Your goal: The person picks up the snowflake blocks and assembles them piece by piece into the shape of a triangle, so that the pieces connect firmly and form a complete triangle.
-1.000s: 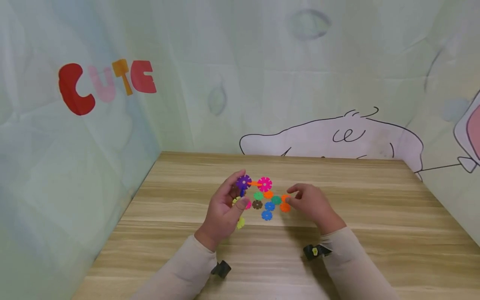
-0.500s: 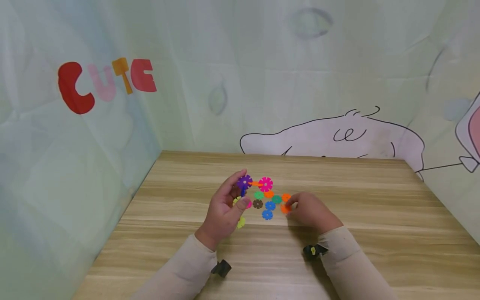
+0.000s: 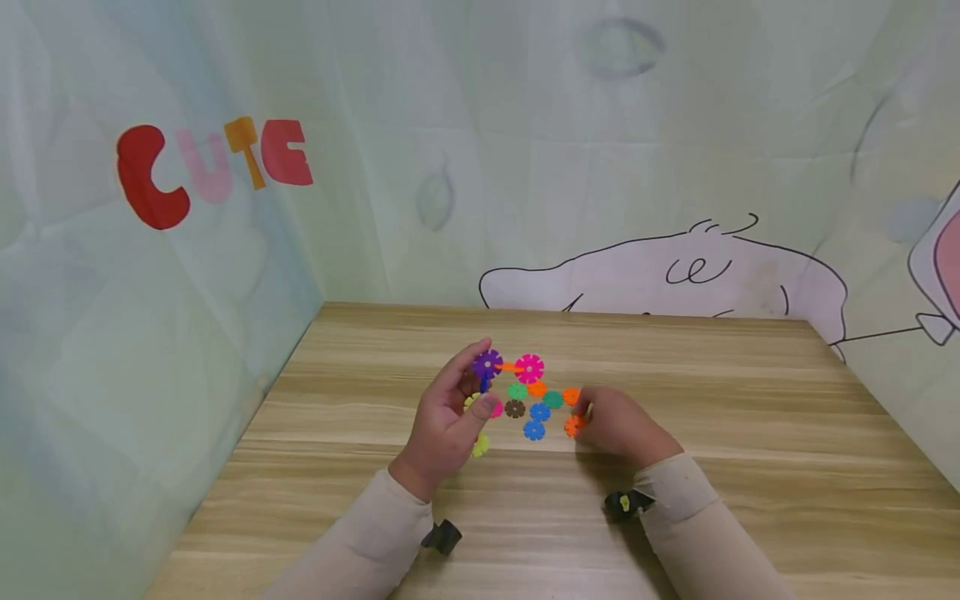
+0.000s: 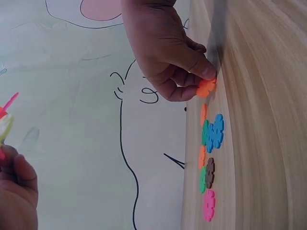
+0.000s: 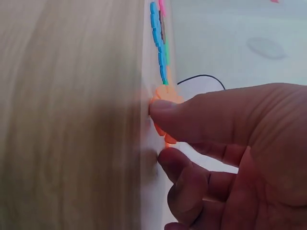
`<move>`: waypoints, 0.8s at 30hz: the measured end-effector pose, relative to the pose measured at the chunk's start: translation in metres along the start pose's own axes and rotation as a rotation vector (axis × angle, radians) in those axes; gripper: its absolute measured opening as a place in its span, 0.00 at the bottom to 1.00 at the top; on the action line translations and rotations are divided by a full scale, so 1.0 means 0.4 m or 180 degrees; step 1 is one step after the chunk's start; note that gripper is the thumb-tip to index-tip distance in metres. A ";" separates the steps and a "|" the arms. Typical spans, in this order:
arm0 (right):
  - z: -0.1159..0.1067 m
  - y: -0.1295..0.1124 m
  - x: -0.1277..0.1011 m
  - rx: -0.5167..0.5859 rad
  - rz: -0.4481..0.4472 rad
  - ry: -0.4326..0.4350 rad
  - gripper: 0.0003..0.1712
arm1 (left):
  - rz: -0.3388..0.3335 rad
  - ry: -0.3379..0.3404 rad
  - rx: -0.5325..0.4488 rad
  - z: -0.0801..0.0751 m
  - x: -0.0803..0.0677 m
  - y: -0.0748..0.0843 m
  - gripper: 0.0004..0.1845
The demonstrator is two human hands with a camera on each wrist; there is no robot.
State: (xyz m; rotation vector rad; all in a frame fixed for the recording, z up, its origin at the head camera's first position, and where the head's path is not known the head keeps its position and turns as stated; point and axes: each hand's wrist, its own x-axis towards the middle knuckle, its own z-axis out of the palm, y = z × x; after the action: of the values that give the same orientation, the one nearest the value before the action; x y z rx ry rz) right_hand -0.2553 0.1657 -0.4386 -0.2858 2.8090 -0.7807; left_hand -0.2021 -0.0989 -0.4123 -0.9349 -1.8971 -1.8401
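Note:
In the head view, my left hand point(image 3: 442, 425) holds a joined piece of slotted snowflake discs. Its purple disc point(image 3: 487, 364) links through an edge-on orange disc to a bright pink disc point(image 3: 529, 368), and a dark blue disc point(image 3: 484, 383) stands edge-on below the purple one. My right hand point(image 3: 618, 423) pinches an orange snowflake disc point(image 3: 574, 426) between thumb and finger, low at the tabletop. The left wrist view also shows this orange disc point(image 4: 205, 88) at the right hand's fingertips. Part of the joined piece is hidden behind the left fingers.
Between the hands, several loose discs lie on the wooden table point(image 3: 750, 400): green point(image 3: 517, 390), brown point(image 3: 514, 408), teal point(image 3: 552, 400), orange point(image 3: 572, 397) and two blue discs point(image 3: 534, 430). A yellow disc point(image 3: 481, 447) shows beside the left wrist. Printed cloth walls border the table.
My right hand has lowered, taken the nearer orange disc between its fingers and drawn it slightly toward me, away from the other orange one. The left hand has stayed nearly still.

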 end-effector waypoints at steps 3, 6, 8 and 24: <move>0.001 0.002 0.002 0.0088 -0.0020 -0.0002 0.14 | -0.0034 0.0001 -0.0006 -0.001 0.000 0.003 0.29; -0.001 0.000 0.006 0.0259 -0.0067 0.0004 0.12 | -0.0048 0.0008 -0.0019 -0.002 0.000 0.005 0.29; -0.008 -0.008 0.008 0.0539 -0.0134 0.0073 0.12 | -0.0046 0.0014 -0.0026 -0.002 0.000 0.005 0.29; -0.104 -0.135 -0.109 0.2631 -0.1046 0.0333 0.22 | 0.0008 0.0030 -0.0096 -0.004 0.001 0.005 0.29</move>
State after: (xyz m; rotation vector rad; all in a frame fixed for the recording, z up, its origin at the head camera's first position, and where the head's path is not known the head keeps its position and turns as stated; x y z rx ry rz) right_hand -0.2168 0.1511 -0.3691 -0.5602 2.2726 -1.9613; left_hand -0.2013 -0.1004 -0.4105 -0.9362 -1.8667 -1.8733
